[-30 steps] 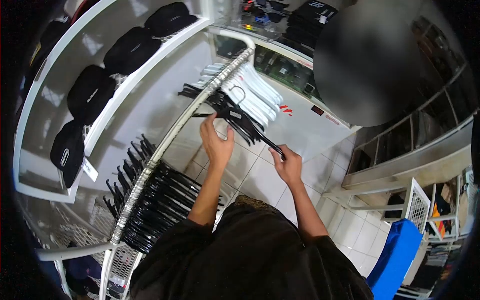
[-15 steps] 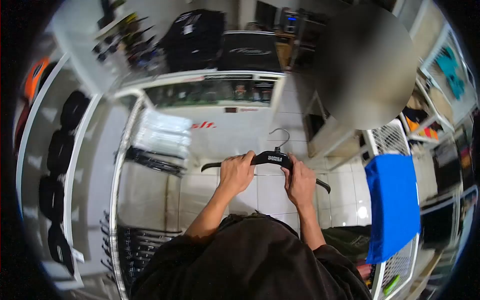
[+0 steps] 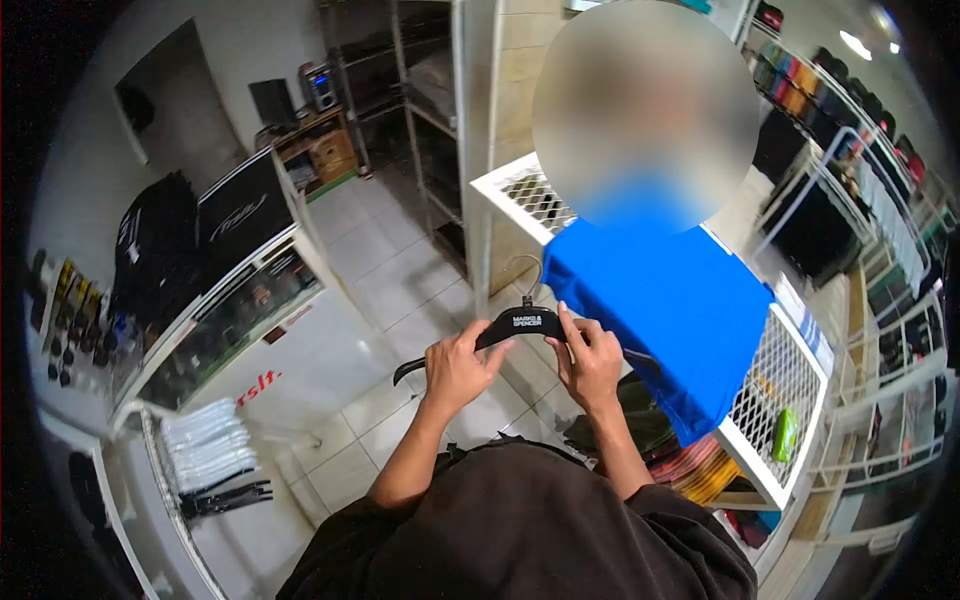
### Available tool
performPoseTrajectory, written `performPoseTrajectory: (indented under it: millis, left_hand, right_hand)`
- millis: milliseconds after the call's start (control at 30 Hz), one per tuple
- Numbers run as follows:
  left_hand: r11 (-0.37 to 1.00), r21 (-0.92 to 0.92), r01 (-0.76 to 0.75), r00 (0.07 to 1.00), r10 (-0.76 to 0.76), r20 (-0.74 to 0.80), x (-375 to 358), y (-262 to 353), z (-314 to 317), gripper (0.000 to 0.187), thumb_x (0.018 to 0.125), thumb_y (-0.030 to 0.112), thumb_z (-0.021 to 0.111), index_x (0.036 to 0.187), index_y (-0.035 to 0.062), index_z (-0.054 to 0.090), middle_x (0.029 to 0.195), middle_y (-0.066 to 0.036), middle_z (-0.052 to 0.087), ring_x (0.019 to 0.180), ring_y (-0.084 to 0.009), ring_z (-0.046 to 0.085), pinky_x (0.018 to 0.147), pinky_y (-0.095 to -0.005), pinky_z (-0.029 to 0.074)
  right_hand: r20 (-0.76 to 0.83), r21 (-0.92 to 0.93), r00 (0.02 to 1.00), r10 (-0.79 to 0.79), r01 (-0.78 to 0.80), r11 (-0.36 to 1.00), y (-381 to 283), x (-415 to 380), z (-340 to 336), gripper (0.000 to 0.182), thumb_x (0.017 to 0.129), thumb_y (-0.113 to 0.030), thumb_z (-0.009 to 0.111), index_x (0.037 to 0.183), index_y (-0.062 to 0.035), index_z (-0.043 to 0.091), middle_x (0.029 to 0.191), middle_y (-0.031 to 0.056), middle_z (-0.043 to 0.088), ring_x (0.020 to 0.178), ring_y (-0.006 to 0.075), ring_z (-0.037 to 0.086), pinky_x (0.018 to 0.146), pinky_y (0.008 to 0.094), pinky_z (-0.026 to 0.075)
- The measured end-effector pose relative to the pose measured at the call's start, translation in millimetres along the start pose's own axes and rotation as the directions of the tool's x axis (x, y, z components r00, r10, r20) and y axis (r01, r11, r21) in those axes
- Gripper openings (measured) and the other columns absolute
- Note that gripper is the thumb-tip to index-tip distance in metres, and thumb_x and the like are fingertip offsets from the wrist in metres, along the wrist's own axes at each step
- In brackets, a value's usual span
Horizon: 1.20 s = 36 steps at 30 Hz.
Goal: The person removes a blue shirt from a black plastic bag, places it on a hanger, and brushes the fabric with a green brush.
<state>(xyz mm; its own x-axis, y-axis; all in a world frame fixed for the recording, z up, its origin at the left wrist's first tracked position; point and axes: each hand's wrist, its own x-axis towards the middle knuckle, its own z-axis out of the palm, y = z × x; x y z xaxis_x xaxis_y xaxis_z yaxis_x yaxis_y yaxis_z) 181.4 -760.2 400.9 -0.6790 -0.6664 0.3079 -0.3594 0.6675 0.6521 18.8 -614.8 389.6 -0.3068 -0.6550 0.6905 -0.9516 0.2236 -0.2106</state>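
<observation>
Between my two hands is a black hanger point(image 3: 527, 322) with white lettering and a metal hook pointing away from me. My left hand point(image 3: 462, 370) is closed round its left arm, whose tip sticks out past the fingers. The right side of the hanger is gripped by my right hand point(image 3: 587, 362), near the centre. Just beyond my right hand, a blue cloth garment point(image 3: 660, 310) lies over a white mesh-topped table point(image 3: 780, 400) and hangs over its near edge.
A glass counter point(image 3: 235, 310) with dark folded cloth stands at the left. White and black hangers point(image 3: 210, 445) hang on a rail at lower left. A green packet point(image 3: 786, 435) lies on the mesh. A blurred round patch covers the top centre-right.
The view has swung right, so the counter now sits further left and the blue garment and mesh table are nearer the centre. Both hands still hold the hanger.
</observation>
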Motion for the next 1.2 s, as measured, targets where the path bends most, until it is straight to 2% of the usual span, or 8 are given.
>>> performPoseTrajectory:
  millis: [200, 300, 400, 467, 533, 700, 933, 1200]
  left_hand:
    - [0.854, -0.496, -0.157, 0.961, 0.247, 0.122, 39, 29, 50, 0.028, 0.093, 0.02, 0.073, 0.113, 0.0013, 0.069, 0.093, -0.015, 0.076, 0.081, -0.0239, 0.075, 0.07, -0.0323, 0.056]
    - [0.724, -0.689, -0.044, 0.952, 0.239, 0.191, 64, 30, 71, 0.019, 0.095, 0.009, 0.069, 0.111, -0.0006, 0.072, 0.099, -0.016, 0.076, 0.089, -0.0271, 0.074, 0.078, -0.0335, 0.056]
    - [0.757, -0.578, -0.305, 0.89, 0.443, 0.11, 98, 21, 78, 0.017, 0.093, 0.009, 0.071, 0.108, 0.0009, 0.073, 0.1, -0.013, 0.075, 0.096, -0.0267, 0.071, 0.086, -0.0357, 0.054]
    - [0.747, -0.588, -0.31, 0.874, 0.467, 0.132, 119, 16, 81, 0.016, 0.09, 0.008, 0.073, 0.105, 0.0031, 0.075, 0.102, -0.011, 0.075, 0.105, -0.0278, 0.068, 0.094, -0.0388, 0.052]
    - [0.718, -0.446, -0.535, 0.783, 0.62, 0.059, 138, 5, 90, 0.018, 0.087, 0.009, 0.076, 0.105, 0.0051, 0.075, 0.106, -0.011, 0.074, 0.111, -0.0302, 0.066, 0.097, -0.0412, 0.051]
    - [0.547, -0.389, -0.741, 0.553, 0.826, 0.11, 163, -17, 116, 0.044, 0.075, 0.028, 0.088, 0.112, 0.0095, 0.073, 0.122, -0.009, 0.065, 0.12, -0.0318, 0.061, 0.103, -0.0478, 0.048]
    - [0.413, -0.232, -0.88, 0.406, 0.91, 0.082, 162, -33, 144, 0.083, 0.067, 0.025, 0.092, 0.141, 0.0188, 0.055, 0.14, -0.009, 0.052, 0.13, -0.032, 0.051, 0.11, -0.053, 0.04]
    - [0.364, -0.374, -0.853, 0.386, 0.922, 0.018, 172, -38, 146, 0.064, 0.07, 0.007, 0.081, 0.129, 0.0129, 0.059, 0.141, -0.01, 0.055, 0.133, -0.0309, 0.052, 0.11, -0.0525, 0.041]
  right_hand:
    - [-0.261, -0.2, 0.955, 0.141, -0.197, 0.96, 38, -23, -44, 0.051, 0.08, -0.016, 0.083, 0.129, -0.0098, 0.071, 0.097, 0.0053, 0.07, 0.086, 0.0211, 0.062, 0.083, 0.0374, 0.042]
    - [-0.321, -0.266, 0.922, 0.218, -0.309, 0.913, 46, -38, -59, 0.05, 0.081, -0.019, 0.083, 0.129, -0.0112, 0.071, 0.097, 0.0047, 0.07, 0.086, 0.0213, 0.062, 0.083, 0.0377, 0.041]
    - [-0.384, -0.317, 0.866, 0.321, -0.45, 0.835, 51, -55, -72, 0.049, 0.082, -0.019, 0.082, 0.129, -0.0118, 0.071, 0.097, 0.0059, 0.07, 0.088, 0.0229, 0.063, 0.085, 0.0378, 0.042]
    - [-0.411, -0.324, 0.824, 0.39, -0.532, 0.782, 52, -68, -76, 0.048, 0.083, -0.019, 0.082, 0.13, -0.0115, 0.071, 0.097, 0.0066, 0.07, 0.089, 0.0232, 0.063, 0.085, 0.0376, 0.042]
    - [-0.421, -0.367, 0.802, 0.424, -0.578, 0.729, 47, -79, -78, 0.048, 0.084, -0.019, 0.082, 0.13, -0.0116, 0.071, 0.097, 0.0069, 0.069, 0.089, 0.0238, 0.063, 0.085, 0.0375, 0.042]
    - [-0.45, -0.435, 0.752, 0.482, -0.656, 0.617, 23, -95, -73, 0.047, 0.085, -0.019, 0.081, 0.13, -0.0117, 0.071, 0.097, 0.0075, 0.069, 0.089, 0.024, 0.063, 0.085, 0.0373, 0.042]
    - [-0.476, -0.462, 0.701, 0.531, -0.713, 0.527, -16, -103, -50, 0.044, 0.087, -0.021, 0.079, 0.13, -0.0124, 0.071, 0.097, 0.0067, 0.069, 0.09, 0.0229, 0.064, 0.086, 0.0371, 0.042]
    - [-0.478, -0.495, 0.674, 0.563, -0.737, 0.461, -45, -108, -39, 0.046, 0.088, -0.022, 0.079, 0.132, -0.0136, 0.07, 0.097, 0.0061, 0.069, 0.089, 0.0217, 0.063, 0.085, 0.0377, 0.041]
